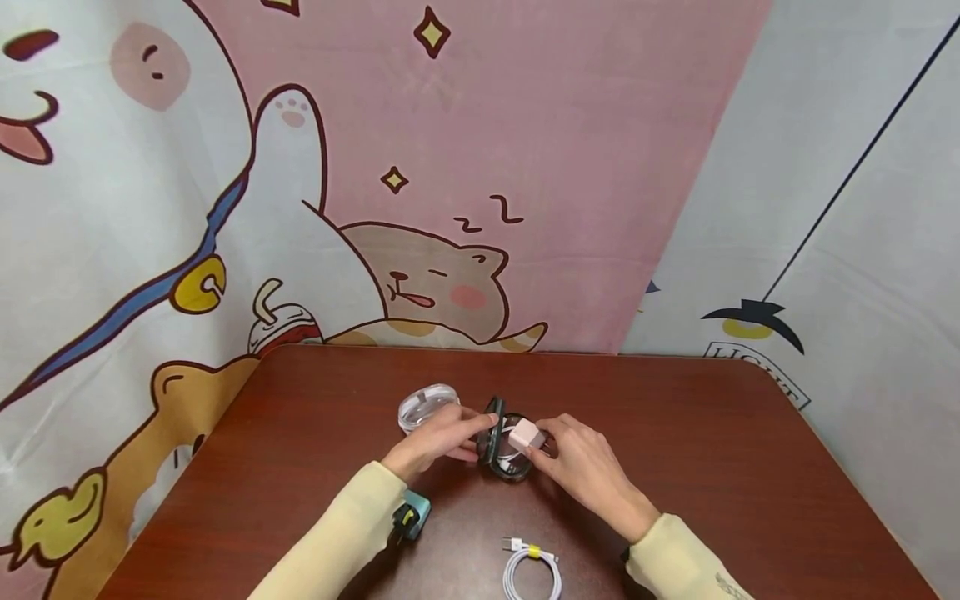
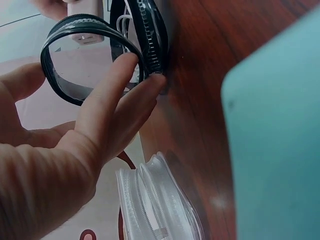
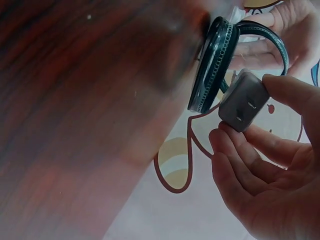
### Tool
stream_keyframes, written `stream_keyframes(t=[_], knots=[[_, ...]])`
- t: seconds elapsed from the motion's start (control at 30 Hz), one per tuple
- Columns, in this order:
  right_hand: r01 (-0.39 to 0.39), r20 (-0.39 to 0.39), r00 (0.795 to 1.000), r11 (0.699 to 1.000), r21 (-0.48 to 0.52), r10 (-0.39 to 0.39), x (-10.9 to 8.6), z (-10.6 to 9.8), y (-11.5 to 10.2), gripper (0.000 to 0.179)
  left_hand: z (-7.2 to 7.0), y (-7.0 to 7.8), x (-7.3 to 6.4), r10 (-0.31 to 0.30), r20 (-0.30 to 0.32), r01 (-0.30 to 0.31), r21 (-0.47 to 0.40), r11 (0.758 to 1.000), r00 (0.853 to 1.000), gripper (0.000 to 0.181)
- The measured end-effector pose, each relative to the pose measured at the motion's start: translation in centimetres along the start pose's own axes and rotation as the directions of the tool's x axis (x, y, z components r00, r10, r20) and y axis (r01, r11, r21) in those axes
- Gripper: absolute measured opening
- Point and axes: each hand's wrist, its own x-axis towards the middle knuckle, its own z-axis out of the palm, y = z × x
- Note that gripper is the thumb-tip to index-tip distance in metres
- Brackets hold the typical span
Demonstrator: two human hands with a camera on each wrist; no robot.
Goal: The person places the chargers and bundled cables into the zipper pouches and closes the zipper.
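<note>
My left hand [image 1: 442, 433] holds up the dark-rimmed lid [image 2: 82, 25] of a small round zip case, thumb at one side of the rim and fingers at the other. The case's lower half [image 1: 516, 477] rests on the table, with a white cable [image 1: 507, 460] inside. Between thumb and fingertips, my right hand [image 1: 588, 467] pinches a pale pink charger plug [image 1: 527, 435] right over the case opening. Two port openings show on the plug [image 3: 244, 102] in the right wrist view, where it looks grey.
A clear, white-trimmed zip case [image 1: 427, 406] stands left of the dark one, behind my left hand. Nearer the front lies a coiled white cable [image 1: 509, 575] with a yellow tie [image 1: 533, 551]. A teal block-shaped thing [image 1: 417, 512] is beside my left forearm on the brown table [image 1: 712, 442].
</note>
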Motion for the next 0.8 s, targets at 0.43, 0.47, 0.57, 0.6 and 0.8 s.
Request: stream_keyframes(t=[0.43,0.47,0.57,0.6,0.8], knots=[[0.028,-0.052,0.998,0.996,-0.083,-0.033,0.5,1.8,-0.4,0.033,0.0,0.0,-0.1,0.011,0.013,-0.010,-0.006,1.000,1.000,0.059],[0.031,-0.057,0.998,0.996,-0.088,-0.036,0.5,1.9,-0.4,0.032,0.0,0.0,-0.1,0.010,0.012,-0.010,-0.003,1.000,1.000,0.059],[0.034,-0.067,0.997,0.994,-0.101,-0.041,0.7,2.3,-0.3,0.030,0.0,0.0,-0.2,0.008,0.011,-0.008,0.005,1.000,1.000,0.059],[0.034,-0.069,0.997,0.994,-0.106,-0.041,0.7,2.4,-0.3,0.029,0.0,0.0,-0.2,0.008,0.013,-0.008,0.008,1.000,1.000,0.059],[0.057,-0.102,0.992,0.986,-0.160,-0.074,1.1,3.1,-0.2,0.031,-0.1,0.1,-0.1,0.003,0.027,-0.004,0.019,1.000,1.000,0.057]])
